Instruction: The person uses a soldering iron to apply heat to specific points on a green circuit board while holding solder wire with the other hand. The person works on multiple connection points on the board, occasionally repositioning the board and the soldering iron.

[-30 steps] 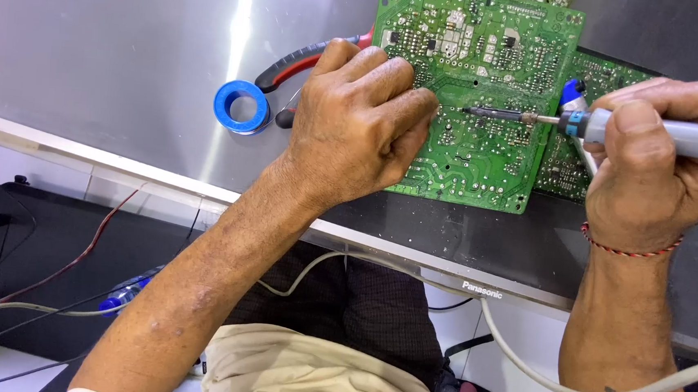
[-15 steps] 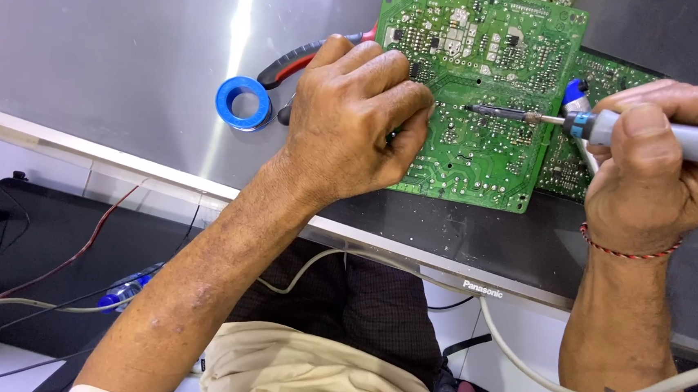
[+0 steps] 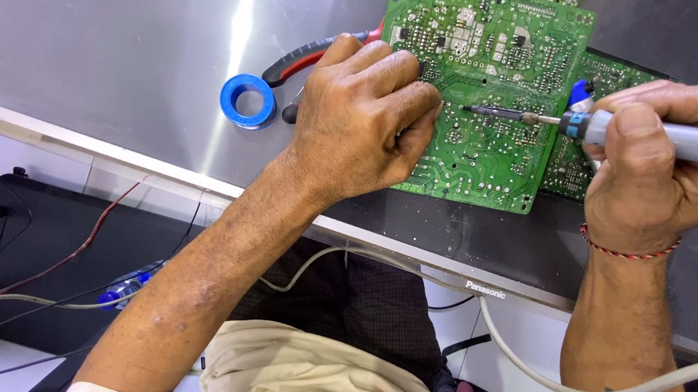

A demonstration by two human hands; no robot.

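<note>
Head view: you look straight down at your two hands over a green circuit board [image 3: 487, 91] lying solder side up on the grey bench [image 3: 114, 48].
Right fingers: your right hand [image 3: 653, 176] is closed round the grey handle of a soldering iron [image 3: 616, 129], thumb pressed on top — the thin tip reaches left and touches the board near its middle.
Left fingers: your left hand [image 3: 362, 123] is curled in a loose fist on the board's left part, pinning it down; whether the curled fingers pinch anything, such as solder wire, I cannot tell.
Board: it sits at the far side of the bench, partly over a second green board [image 3: 602, 83] that shows at its right edge.
Around the hands: red-handled pliers [image 3: 310, 54] lie just left of your left hand, a blue roll of tape [image 3: 248, 100] lies beside them, and a pale cable [image 3: 518, 355] trails from the iron down past the bench edge.
Step in hand: by the look of it you are working one joint — tip on the pad, board held steady.
Next move: judging from this, keep the left hand firm so the board does not shift, and lift the tip straight off so it does not drag across neighbouring pads.
</note>
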